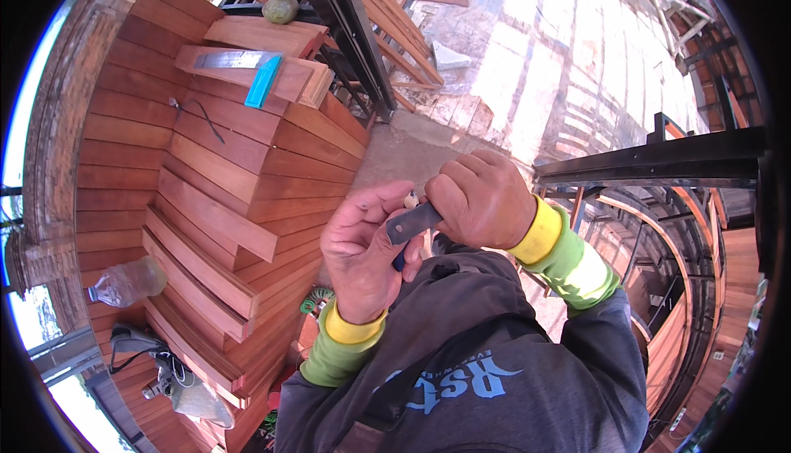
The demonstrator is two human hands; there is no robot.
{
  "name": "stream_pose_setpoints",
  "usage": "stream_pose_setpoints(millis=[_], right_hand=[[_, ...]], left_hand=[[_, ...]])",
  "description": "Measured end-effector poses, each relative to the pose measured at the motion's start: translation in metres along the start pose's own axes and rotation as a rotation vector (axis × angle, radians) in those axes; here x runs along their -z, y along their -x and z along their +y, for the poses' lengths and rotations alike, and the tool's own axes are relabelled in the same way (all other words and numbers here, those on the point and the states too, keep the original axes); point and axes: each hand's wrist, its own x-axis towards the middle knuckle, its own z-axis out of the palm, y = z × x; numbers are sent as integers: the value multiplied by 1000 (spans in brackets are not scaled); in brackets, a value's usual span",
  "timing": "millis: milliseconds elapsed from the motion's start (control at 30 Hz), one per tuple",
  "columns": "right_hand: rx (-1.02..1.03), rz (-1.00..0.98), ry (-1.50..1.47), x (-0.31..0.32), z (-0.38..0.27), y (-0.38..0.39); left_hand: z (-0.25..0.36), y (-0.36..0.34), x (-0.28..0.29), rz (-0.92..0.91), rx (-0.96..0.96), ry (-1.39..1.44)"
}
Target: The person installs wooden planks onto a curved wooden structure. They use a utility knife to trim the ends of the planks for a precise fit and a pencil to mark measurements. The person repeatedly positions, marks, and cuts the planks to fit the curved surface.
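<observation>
Both my hands meet in front of my chest. My right hand (484, 198) is closed in a fist around one end of a flat dark metal blade (414, 223) with a hole near its other end. Palm turned up, my left hand (364, 247) has its fingers curled around a slim dark blue stick (400, 261) that looks like a pencil with a pale tip. My left thumb presses at the blade, which crosses over the stick and hides its middle. How the right fingers wrap the blade's far end is hidden.
To my left, reddish wooden planks (218, 156) form benches and steps. On them lie a try square (263, 82) with a blue handle, a clear plastic bottle (128, 281), a grey bag (132, 344) and a round green fruit-like object (280, 8). Black steel beams (659, 171) stand ahead and right.
</observation>
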Motion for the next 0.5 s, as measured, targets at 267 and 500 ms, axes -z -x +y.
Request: stream_pose_setpoints(millis=[267,500], right_hand=[[56,20,55,-2,4,-5],[86,-11,56,-1,8,-10]], left_hand=[[4,-3,-4,44,55,6],[6,-6,-4,49,46,-62]])
